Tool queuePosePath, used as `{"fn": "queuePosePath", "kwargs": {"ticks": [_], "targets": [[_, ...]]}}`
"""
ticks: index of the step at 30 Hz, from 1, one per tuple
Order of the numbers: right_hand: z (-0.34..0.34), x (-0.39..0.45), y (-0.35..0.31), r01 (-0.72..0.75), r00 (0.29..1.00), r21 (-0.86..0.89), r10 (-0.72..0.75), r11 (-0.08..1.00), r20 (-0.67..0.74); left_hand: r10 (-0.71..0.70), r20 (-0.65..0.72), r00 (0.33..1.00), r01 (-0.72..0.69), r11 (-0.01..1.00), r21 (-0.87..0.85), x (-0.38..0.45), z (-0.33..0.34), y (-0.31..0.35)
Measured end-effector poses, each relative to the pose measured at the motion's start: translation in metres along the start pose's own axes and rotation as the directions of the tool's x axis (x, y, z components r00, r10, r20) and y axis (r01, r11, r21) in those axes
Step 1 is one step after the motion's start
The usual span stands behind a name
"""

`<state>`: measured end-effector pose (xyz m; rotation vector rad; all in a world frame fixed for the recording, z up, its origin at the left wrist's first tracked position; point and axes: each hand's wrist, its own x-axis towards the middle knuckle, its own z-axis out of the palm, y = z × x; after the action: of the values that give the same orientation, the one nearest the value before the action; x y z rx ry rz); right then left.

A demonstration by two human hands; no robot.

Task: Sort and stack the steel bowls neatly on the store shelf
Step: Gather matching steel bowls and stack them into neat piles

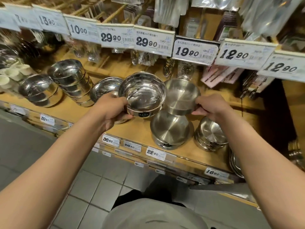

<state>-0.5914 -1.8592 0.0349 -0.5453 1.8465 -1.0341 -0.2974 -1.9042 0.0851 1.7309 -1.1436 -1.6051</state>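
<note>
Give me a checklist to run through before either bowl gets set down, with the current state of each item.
1. Left hand grip on the shiny upright steel bowl with the dark label: ok, fingers wrap its near rim.
2. Right hand grip on the brushed upside-down steel bowl: ok, fingertips pinch its lower edge.
3. Landing spot: ok, the brushed upside-down bowl stack sits directly below the right-hand bowl.
4. Same size as that stack: cannot tell.
5. Tall stack of shiny upright bowls: not ok, it leans.
6. Bare wooden shelf space for the labelled bowl: ok, free in front centre.
</note>
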Motion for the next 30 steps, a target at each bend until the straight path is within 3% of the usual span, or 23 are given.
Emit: {"fn": "queuePosePath", "kwargs": {"ticks": [4, 8, 13, 16, 20, 25, 30], "targets": [[0.014, -0.011, -0.001, 0.074, 0.988, -0.161, -0.051, 0.984, 0.143, -0.005, -0.002, 1.0, 0.005, 0.998, -0.061, -0.012, -0.027, -0.005], [0.017, -0.016, -0.003, 0.116, 0.954, -0.329, -0.013, 0.937, 0.298, -0.02, -0.015, 1.0, 0.019, 0.997, -0.075, -0.021, -0.053, -0.012], [0.012, -0.009, -0.007, 0.192, 0.965, -0.56, -0.052, 0.806, 0.257, -0.021, -0.036, 0.999, 0.017, 0.994, -0.108, -0.028, -0.07, -0.025], [0.013, -0.004, -0.013, 0.263, 0.961, -0.715, -0.113, 0.647, 0.252, -0.057, -0.046, 0.997, 0.051, 0.991, -0.125, -0.028, -0.071, -0.034], [0.016, 0.004, -0.014, 0.354, 0.933, -0.742, -0.163, 0.569, 0.32, -0.08, -0.034, 0.996, 0.076, 0.991, -0.106, -0.031, -0.058, -0.042], [0.009, 0.015, -0.005, 0.394, 0.912, -0.68, -0.176, 0.619, 0.37, -0.095, -0.027, 0.995, 0.091, 0.991, -0.099, -0.034, -0.032, -0.047], [0.016, 0.027, -0.001, 0.478, 0.872, -0.643, -0.239, 0.598, 0.427, -0.109, -0.062, 0.992, 0.1, 0.986, -0.132, -0.04, -0.005, -0.05]]}}
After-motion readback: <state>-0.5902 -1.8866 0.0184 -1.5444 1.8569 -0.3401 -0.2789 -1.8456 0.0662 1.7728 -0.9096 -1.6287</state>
